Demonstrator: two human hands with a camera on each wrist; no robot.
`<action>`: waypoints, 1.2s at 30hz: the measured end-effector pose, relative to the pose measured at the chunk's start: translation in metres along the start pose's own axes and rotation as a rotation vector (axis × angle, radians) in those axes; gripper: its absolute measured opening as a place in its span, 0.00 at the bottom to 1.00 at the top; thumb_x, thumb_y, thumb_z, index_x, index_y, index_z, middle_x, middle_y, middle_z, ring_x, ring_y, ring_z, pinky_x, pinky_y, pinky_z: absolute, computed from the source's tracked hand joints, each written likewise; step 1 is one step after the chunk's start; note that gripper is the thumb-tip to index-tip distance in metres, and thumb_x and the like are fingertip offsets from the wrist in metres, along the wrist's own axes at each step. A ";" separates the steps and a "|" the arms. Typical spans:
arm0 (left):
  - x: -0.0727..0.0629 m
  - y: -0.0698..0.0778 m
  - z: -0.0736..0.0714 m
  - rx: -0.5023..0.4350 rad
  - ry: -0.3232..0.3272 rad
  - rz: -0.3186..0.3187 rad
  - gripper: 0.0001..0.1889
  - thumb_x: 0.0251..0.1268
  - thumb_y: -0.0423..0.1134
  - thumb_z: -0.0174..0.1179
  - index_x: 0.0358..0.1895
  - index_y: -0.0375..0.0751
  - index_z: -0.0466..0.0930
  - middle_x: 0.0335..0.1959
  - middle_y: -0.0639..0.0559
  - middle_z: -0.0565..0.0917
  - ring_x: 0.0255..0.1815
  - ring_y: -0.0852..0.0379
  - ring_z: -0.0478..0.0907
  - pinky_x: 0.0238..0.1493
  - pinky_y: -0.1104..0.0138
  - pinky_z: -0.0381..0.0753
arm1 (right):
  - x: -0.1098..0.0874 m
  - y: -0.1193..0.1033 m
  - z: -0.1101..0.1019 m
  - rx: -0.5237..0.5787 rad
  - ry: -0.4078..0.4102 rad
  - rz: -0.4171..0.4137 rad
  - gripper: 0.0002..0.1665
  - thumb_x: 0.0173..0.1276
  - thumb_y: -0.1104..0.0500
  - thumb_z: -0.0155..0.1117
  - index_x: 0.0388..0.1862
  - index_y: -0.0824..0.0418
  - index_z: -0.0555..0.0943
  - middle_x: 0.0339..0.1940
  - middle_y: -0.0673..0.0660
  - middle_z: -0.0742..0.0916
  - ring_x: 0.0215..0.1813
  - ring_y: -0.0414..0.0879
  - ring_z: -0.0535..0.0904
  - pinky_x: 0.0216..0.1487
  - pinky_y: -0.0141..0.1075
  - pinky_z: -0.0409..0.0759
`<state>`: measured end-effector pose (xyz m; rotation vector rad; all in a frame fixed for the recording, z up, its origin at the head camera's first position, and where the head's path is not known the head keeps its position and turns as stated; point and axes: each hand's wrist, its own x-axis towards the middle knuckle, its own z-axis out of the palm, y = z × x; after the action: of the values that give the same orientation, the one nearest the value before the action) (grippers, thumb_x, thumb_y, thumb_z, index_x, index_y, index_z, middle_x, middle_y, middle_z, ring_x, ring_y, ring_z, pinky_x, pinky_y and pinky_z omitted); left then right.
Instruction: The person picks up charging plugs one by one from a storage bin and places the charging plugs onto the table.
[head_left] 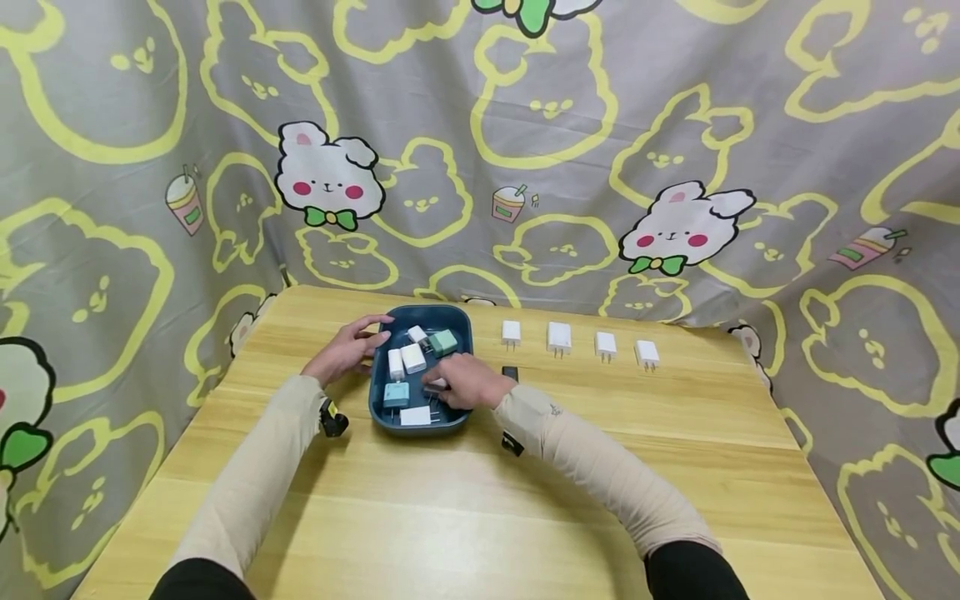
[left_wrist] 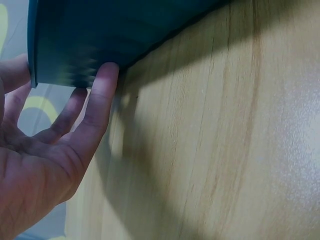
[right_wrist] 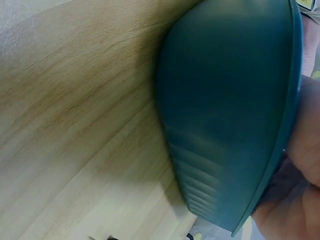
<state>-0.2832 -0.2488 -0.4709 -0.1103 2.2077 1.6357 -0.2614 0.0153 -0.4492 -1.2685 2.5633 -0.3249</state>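
Observation:
A dark blue basin (head_left: 422, 428) on the table holds several plug chargers: white ones such as the charger (head_left: 412, 359), a mint-green charger (head_left: 442, 342) and a light blue charger (head_left: 396, 394). My right hand (head_left: 468, 381) reaches over the basin's right rim and pinches a white charger (head_left: 435, 386), mostly hidden by the fingers. At the basin's left side, my left hand (head_left: 347, 350) touches the rim and wall with extended fingers. In the left wrist view its fingertips (left_wrist: 106, 72) rest against the outer wall. The right wrist view shows only the basin's outside (right_wrist: 220, 115) and part of the right hand.
Several white chargers stand apart in a row on the wooden table (head_left: 600, 467), from the left charger (head_left: 511, 332) to the right charger (head_left: 647, 353). A small black object (head_left: 510, 372) lies behind my right wrist, partly hidden. A patterned curtain (head_left: 570, 242) hangs behind the table.

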 end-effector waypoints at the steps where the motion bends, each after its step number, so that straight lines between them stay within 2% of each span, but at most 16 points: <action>1: 0.000 0.000 0.000 0.003 -0.001 -0.001 0.26 0.81 0.52 0.50 0.77 0.60 0.61 0.74 0.35 0.65 0.58 0.44 0.80 0.48 0.58 0.86 | 0.000 0.000 0.000 0.004 0.004 -0.004 0.20 0.72 0.62 0.65 0.61 0.54 0.85 0.57 0.51 0.89 0.54 0.42 0.86 0.60 0.39 0.83; 9: 0.000 -0.002 0.002 -0.011 0.011 0.001 0.26 0.81 0.50 0.49 0.77 0.59 0.61 0.74 0.35 0.65 0.63 0.40 0.78 0.48 0.58 0.86 | -0.005 0.001 -0.008 0.037 0.063 -0.029 0.18 0.74 0.63 0.63 0.61 0.58 0.85 0.57 0.52 0.89 0.58 0.42 0.85 0.65 0.38 0.81; 16: -0.001 -0.002 0.002 -0.020 0.015 -0.007 0.27 0.80 0.51 0.50 0.78 0.59 0.61 0.75 0.35 0.63 0.64 0.40 0.77 0.50 0.57 0.86 | -0.015 0.004 -0.021 0.060 0.129 -0.066 0.20 0.71 0.66 0.65 0.60 0.61 0.84 0.56 0.55 0.90 0.59 0.47 0.85 0.64 0.42 0.82; 24: 0.000 -0.002 0.003 -0.022 0.013 0.008 0.28 0.80 0.53 0.51 0.78 0.58 0.60 0.75 0.34 0.63 0.61 0.44 0.79 0.49 0.58 0.85 | -0.022 0.006 -0.027 0.073 0.126 -0.042 0.23 0.69 0.68 0.65 0.63 0.60 0.83 0.60 0.55 0.88 0.62 0.48 0.84 0.65 0.43 0.81; 36: 0.000 -0.001 0.001 -0.021 0.007 -0.008 0.27 0.80 0.53 0.51 0.78 0.62 0.61 0.76 0.36 0.63 0.60 0.44 0.79 0.48 0.60 0.85 | -0.028 0.002 -0.036 0.078 0.128 -0.024 0.23 0.70 0.68 0.64 0.64 0.59 0.82 0.62 0.56 0.87 0.65 0.49 0.82 0.68 0.44 0.79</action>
<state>-0.2827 -0.2483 -0.4718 -0.1307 2.1925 1.6570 -0.2584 0.0422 -0.4123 -1.2897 2.6136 -0.5219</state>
